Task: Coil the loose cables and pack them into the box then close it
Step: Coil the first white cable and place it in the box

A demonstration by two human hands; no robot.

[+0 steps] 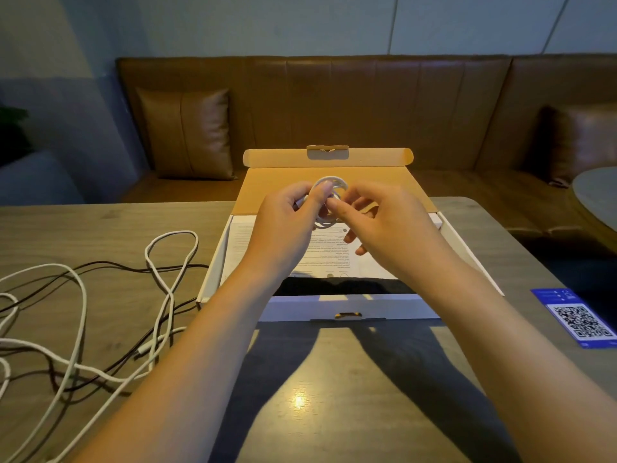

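- A small white cable coil (329, 200) is held up between both hands, above the far part of the open box (213, 272).
- The left hand (283, 225) is curled around the left side of the coil, with the thumb pressed across its loops and a short end of cable seen sticking out near the knuckles.
- The right hand (384, 222) is set against the right side of the coil; its thumb and forefinger are pinched on the loops, while the other fingers are loosely bent below.
- The box is placed on the wooden table (350, 396), with its lid (330, 185) folded back and standing up at the far side.
- A printed sheet of paper (334, 259) is seen lying inside the box, and a dark item (344, 286) is visible under it at the near end; what it is cannot be told.
- Loose white cables (76, 295) and dark cables (110, 264) are spread in tangled loops on the table, left of the box and apart from the hands.
- A blue card with a QR code (577, 317) is laid on the table to the right of the box.
- A brown leather bench (334, 105) with cushions is seen beyond the table.
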